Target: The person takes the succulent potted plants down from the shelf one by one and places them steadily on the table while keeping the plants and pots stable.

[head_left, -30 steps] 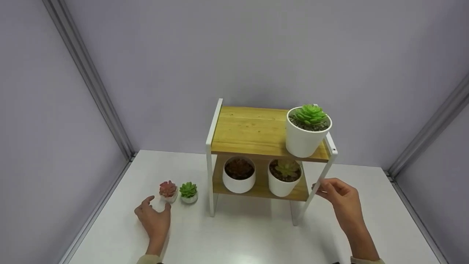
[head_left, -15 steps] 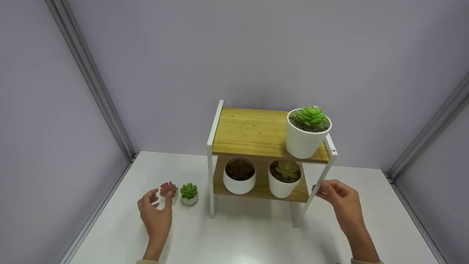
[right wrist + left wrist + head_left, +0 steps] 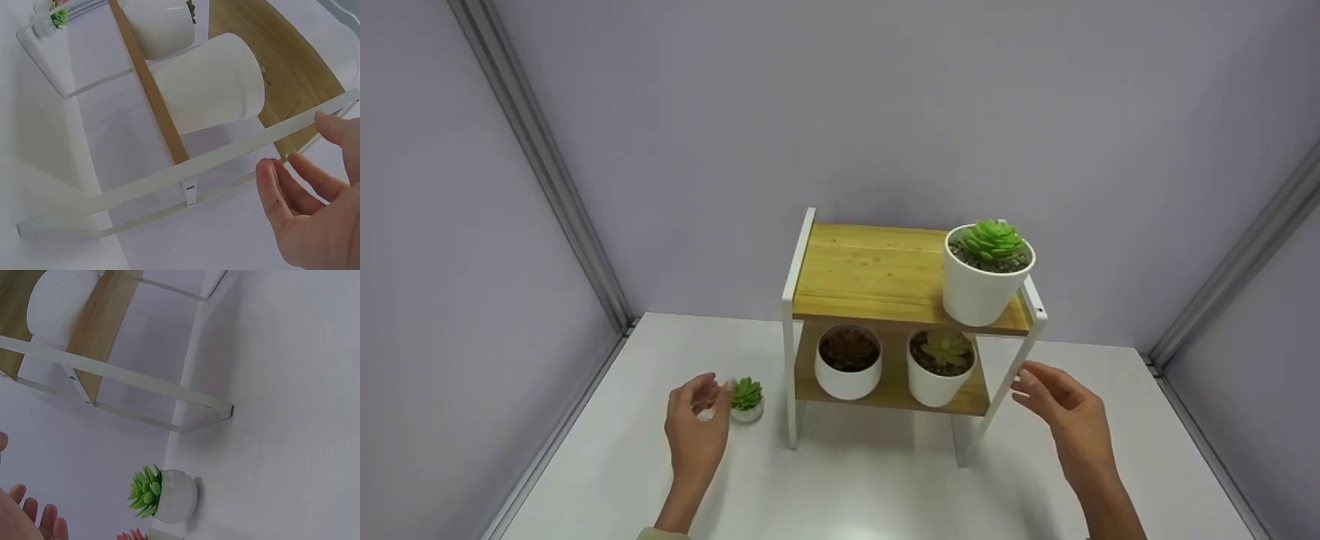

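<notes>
My left hand [image 3: 696,424] hovers at the left with its fingers relaxed and apart, holding nothing. It mostly hides a small red succulent; in the left wrist view that plant's red leaves [image 3: 133,535] show at the bottom edge. Just right of the hand, a small green succulent [image 3: 747,393] in a white pot stands on the table. At the right, my right hand [image 3: 1065,405] has loosely bent fingers right beside the front leg of a two-tier shelf [image 3: 866,270]. Nothing shows between its thumb and fingers.
A larger green succulent in a white pot [image 3: 982,289] stands at the right end of the top board. Two white pots, one with a dark red plant [image 3: 849,371] and one with a yellowish-green succulent [image 3: 937,379], sit on the lower board. Walls enclose the white table [image 3: 870,487].
My left hand has moved right and slightly forward, over the red succulent, covering it. My right hand has shifted slightly right from the shelf leg. The plants have not moved.
</notes>
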Tool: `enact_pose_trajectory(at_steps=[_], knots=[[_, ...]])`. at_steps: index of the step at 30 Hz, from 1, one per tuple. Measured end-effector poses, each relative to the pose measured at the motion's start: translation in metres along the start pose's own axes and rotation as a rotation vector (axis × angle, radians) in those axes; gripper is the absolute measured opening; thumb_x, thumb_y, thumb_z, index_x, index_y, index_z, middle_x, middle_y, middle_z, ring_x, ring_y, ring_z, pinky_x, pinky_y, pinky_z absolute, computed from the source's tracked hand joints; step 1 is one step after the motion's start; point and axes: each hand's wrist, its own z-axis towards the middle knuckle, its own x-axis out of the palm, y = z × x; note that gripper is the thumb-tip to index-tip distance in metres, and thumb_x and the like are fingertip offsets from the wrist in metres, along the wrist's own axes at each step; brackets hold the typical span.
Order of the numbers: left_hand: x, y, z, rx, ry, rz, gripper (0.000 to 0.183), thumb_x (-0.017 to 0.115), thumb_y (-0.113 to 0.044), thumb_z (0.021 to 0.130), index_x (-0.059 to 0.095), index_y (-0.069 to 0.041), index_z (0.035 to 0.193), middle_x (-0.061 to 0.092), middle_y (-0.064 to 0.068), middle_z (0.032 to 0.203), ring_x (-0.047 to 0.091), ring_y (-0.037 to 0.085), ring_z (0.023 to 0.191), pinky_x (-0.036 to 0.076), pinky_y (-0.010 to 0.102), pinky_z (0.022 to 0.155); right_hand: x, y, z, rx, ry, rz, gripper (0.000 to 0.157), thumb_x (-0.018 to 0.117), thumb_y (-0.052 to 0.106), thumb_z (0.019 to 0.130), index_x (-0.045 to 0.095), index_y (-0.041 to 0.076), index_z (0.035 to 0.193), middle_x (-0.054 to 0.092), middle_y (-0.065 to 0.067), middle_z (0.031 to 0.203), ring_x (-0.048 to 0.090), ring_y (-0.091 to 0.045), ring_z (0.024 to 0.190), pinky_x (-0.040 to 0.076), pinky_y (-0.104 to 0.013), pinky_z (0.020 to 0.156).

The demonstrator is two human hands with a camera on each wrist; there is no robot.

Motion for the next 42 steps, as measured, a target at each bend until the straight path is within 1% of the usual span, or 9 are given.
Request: enact_pose_trajectory(at_steps=[2,7,10,14,20,27,34,38,42], knots=[[0.002,-0.005,0.000,0.004,0.033,-0.020,0.039,0.070,-0.034,0.092,0.062,-0.010,0.121,0.053,0.008,0.121,0.059,0.025,0.110,0.050,0.043,0.099,-0.001,0.006,-0.004,0.007,-0.014,-0.004,0.052,0.068,0.036,0.092,0.056,0.007,0.135,0.067,0.001,0.125,0.068,-0.010,0.110,0.054,-0.019,0.092],[0.008,-0.019,-0.002,-0.013,0.109,-0.037,0.045,0.067,-0.044,0.091,0.060,-0.012,0.122,0.047,0.005,0.132,0.054,0.025,0.120,0.049,0.044,0.103,-0.004,0.025,-0.018,0.063,-0.038,-0.163,0.059,0.066,0.045,0.091,0.050,0.019,0.141,0.057,0.001,0.140,0.054,-0.002,0.125,0.045,-0.008,0.092],[0.011,-0.026,-0.003,0.000,0.130,-0.045,0.050,0.066,-0.048,0.090,0.058,-0.014,0.126,0.051,0.003,0.130,0.055,0.023,0.120,0.051,0.040,0.103,-0.004,0.037,-0.025,0.063,-0.028,-0.228,0.064,0.067,0.047,0.091,0.045,0.022,0.146,0.050,0.001,0.147,0.046,-0.009,0.136,0.042,-0.006,0.092],[0.017,-0.035,-0.003,0.044,0.133,-0.051,0.052,0.067,-0.049,0.089,0.058,-0.014,0.127,0.057,0.001,0.124,0.057,0.019,0.119,0.052,0.041,0.101,-0.005,0.050,-0.032,0.019,-0.008,-0.221,0.071,0.070,0.038,0.090,0.037,0.020,0.151,0.040,-0.003,0.155,0.037,-0.019,0.144,0.040,-0.004,0.093],[0.023,-0.045,-0.004,0.093,0.144,-0.078,0.043,0.069,-0.045,0.090,0.063,-0.017,0.122,0.061,0.000,0.117,0.061,0.016,0.112,0.054,0.043,0.097,-0.003,0.064,-0.039,-0.073,-0.019,-0.206,0.078,0.075,0.027,0.088,0.031,0.019,0.153,0.034,-0.006,0.156,0.036,-0.022,0.144,0.044,-0.005,0.095],[0.030,-0.054,-0.004,0.106,0.222,-0.139,0.038,0.070,-0.037,0.091,0.064,-0.018,0.122,0.064,-0.003,0.119,0.064,0.013,0.113,0.052,0.026,0.099,-0.007,0.076,-0.051,-0.097,-0.039,-0.381,0.093,0.082,0.031,0.080,0.027,0.026,0.155,0.024,-0.004,0.162,0.033,-0.034,0.147,0.040,-0.003,0.098],[0.031,-0.079,-0.007,0.087,0.267,-0.224,0.032,0.071,-0.026,0.092,0.066,-0.011,0.120,0.069,0.004,0.116,0.066,0.018,0.112,0.052,0.040,0.101,-0.005,0.096,-0.060,-0.138,-0.016,-0.417,0.111,0.086,0.025,0.076,0.011,0.024,0.158,0.012,-0.004,0.166,0.029,-0.034,0.149,0.037,0.000,0.098],[0.028,-0.097,-0.008,0.066,0.288,-0.231,0.032,0.071,-0.027,0.092,0.067,-0.010,0.119,0.070,0.005,0.114,0.068,0.018,0.110,0.055,0.035,0.096,0.000,0.108,-0.062,-0.179,-0.023,-0.437,0.116,0.088,0.022,0.074,0.009,0.020,0.159,0.015,-0.005,0.166,0.029,-0.032,0.149,0.032,-0.001,0.105],[0.029,-0.103,-0.007,0.058,0.304,-0.233,0.032,0.070,-0.030,0.092,0.067,-0.010,0.118,0.070,0.006,0.113,0.069,0.017,0.109,0.056,0.032,0.095,0.003,0.116,-0.064,-0.204,-0.021,-0.458,0.119,0.090,0.024,0.071,0.010,0.019,0.158,0.018,-0.007,0.165,0.031,-0.034,0.148,0.030,0.001,0.104]])
